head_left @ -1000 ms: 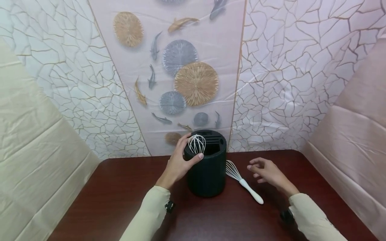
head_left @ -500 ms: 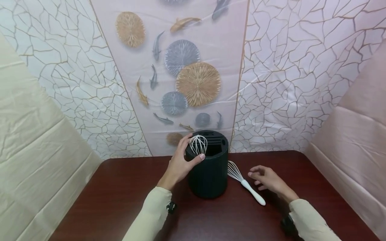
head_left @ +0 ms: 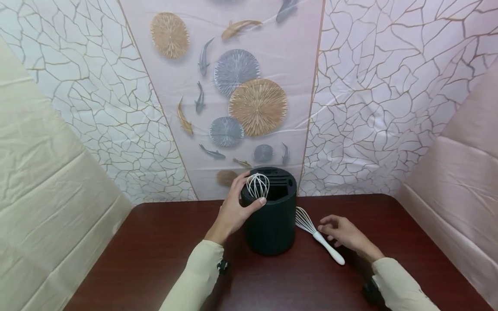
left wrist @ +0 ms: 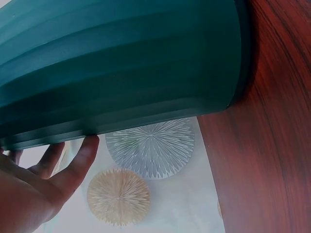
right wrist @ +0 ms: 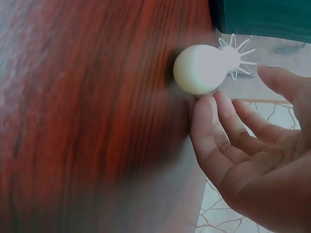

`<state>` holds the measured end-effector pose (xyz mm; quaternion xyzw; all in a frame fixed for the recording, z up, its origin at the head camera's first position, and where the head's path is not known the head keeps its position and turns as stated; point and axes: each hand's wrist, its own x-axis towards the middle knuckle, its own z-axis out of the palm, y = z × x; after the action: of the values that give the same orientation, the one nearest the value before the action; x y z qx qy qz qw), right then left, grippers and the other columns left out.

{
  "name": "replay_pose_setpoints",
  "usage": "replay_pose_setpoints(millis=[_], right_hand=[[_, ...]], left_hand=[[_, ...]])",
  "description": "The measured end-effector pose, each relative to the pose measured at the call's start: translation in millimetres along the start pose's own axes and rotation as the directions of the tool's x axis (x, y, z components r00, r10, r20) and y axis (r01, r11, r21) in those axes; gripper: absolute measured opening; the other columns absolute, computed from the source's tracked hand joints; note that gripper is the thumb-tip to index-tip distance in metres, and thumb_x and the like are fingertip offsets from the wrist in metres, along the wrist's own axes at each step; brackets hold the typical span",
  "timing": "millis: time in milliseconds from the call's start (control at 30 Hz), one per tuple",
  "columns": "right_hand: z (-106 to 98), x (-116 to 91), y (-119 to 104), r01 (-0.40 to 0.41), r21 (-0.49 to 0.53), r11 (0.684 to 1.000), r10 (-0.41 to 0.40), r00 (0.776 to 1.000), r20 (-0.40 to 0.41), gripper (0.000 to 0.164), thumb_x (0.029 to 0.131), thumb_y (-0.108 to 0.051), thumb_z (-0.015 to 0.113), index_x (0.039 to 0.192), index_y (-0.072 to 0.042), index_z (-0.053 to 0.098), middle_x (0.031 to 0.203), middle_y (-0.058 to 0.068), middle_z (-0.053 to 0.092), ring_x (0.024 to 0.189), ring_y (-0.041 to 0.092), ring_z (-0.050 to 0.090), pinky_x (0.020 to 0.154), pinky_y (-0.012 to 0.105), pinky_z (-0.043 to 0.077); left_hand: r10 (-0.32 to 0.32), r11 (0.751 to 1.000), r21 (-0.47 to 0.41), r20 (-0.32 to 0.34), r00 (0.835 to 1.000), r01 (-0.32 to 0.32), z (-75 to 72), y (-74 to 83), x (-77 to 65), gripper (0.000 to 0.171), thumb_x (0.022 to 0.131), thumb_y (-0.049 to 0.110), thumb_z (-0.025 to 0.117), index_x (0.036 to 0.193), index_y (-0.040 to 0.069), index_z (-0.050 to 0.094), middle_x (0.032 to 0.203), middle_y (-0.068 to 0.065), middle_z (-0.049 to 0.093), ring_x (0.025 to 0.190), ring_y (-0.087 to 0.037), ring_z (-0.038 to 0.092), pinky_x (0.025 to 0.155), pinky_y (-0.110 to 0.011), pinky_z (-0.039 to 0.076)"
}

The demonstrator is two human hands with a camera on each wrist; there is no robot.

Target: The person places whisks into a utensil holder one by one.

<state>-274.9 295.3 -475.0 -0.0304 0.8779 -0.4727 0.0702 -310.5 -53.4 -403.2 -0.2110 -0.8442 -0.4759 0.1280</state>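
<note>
A dark green utensil holder stands upright on the table, with slots and a wide opening in its top. The wire head of a white whisk sticks up from its left side. My left hand grips the holder at the upper left, thumb near the front rim and fingers along the side. Right of the holder lies a second white whisk, wires toward the holder. My right hand is beside it with loosely bent fingers. In the right wrist view, fingertips are right at the whisk's handle.
The holder and the loose whisk are on a dark red wooden table. Behind it hangs a patterned cloth with round shapes and fish. Pale padded panels slope up on both sides.
My right hand has come down slightly, closer to the loose whisk. My left hand keeps its grip on the utensil holder. The head view has shifted a little.
</note>
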Motion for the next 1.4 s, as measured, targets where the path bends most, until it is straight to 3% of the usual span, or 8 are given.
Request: replay_pose_setpoints(millis=[400, 733, 1000, 1400], right_hand=[[6.3, -0.3, -8.7, 0.028, -0.057, 0.998, -0.027, 0.999, 0.032, 0.047, 0.105, -0.024, 0.067, 0.137, 0.009, 0.056, 0.107, 0.013, 0.070, 0.080, 0.024, 0.060, 0.065, 0.039, 0.054], [10.7, 1.8, -13.9, -0.005, -0.116, 0.993, 0.009, 1.000, 0.030, 0.039, 0.102, -0.020, 0.069, 0.127, 0.009, 0.062, 0.095, 0.011, 0.065, 0.064, 0.020, 0.054, 0.057, 0.036, 0.048], [17.9, 6.8, -19.6, 0.026, -0.285, 0.958, -0.036, 0.999, -0.029, 0.037, 0.099, -0.027, 0.073, 0.118, 0.005, 0.069, 0.103, 0.012, 0.070, 0.079, 0.019, 0.061, 0.069, 0.037, 0.051], [25.0, 11.6, -16.8, -0.025, -0.277, 0.961, 0.001, 0.996, -0.085, 0.023, 0.098, -0.020, 0.072, 0.110, 0.000, 0.074, 0.094, 0.006, 0.074, 0.082, 0.019, 0.066, 0.075, 0.039, 0.051]], left_hand=[[-0.004, 1.000, -0.003, 0.006, 1.000, 0.004, 0.5, 1.6, -0.1, 0.074, 0.090, 0.064, 0.072, 0.155, 0.038, 0.047, 0.165, 0.029, 0.028, 0.148, -0.018, 0.042, 0.113, -0.072, 0.032], [-0.007, 1.000, 0.001, 0.013, 1.000, 0.007, 1.6, 1.6, 2.5, 0.072, 0.091, 0.061, 0.073, 0.154, 0.038, 0.047, 0.165, 0.028, 0.028, 0.147, -0.018, 0.042, 0.113, -0.070, 0.034], [-0.005, 1.000, -0.011, 0.013, 1.000, 0.005, 0.0, 1.2, 2.3, 0.074, 0.092, 0.060, 0.073, 0.156, 0.033, 0.046, 0.168, 0.022, 0.028, 0.147, -0.019, 0.042, 0.115, -0.068, 0.035], [-0.008, 1.000, -0.015, 0.003, 1.000, 0.008, 0.2, 0.3, 0.1, 0.072, 0.092, 0.057, 0.074, 0.154, 0.032, 0.048, 0.165, 0.028, 0.027, 0.147, -0.018, 0.041, 0.115, -0.070, 0.033]])
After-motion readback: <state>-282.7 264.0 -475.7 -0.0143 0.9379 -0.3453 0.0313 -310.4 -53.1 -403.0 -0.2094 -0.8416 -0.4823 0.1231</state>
